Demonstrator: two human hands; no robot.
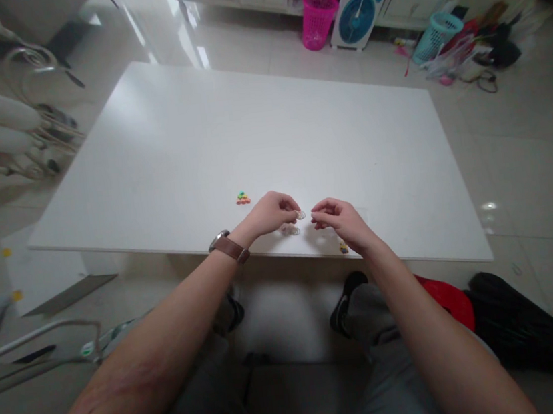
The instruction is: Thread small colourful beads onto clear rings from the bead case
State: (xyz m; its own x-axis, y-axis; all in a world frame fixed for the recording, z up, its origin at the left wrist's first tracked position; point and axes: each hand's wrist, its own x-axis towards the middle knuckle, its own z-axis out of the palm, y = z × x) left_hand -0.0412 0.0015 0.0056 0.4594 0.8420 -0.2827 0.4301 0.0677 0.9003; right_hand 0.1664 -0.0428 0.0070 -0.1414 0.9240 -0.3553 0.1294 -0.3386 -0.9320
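My left hand (278, 211), with a brown-strapped watch on its wrist, pinches a small pale wire-like ring (301, 215) just above the table's near edge. A similar ring (296, 231) lies on the tabletop below it, beside a small blurred item partly under my hand. My right hand (334, 217) hovers a short way to the right, thumb and fingertips closed together; whatever may be between them is too small to make out. A little pile of green, yellow and orange-red pieces (242, 198) lies left of my hands. Under my right wrist sits a tiny yellow-and-blue figure (343, 248).
The white table (266, 121) stretches away in front of me. Beyond it stand a pink basket (318, 20), a blue-and-white fan (360, 14) and a light blue basket (437, 37). A red and black bag (501, 314) lies on the floor at the right.
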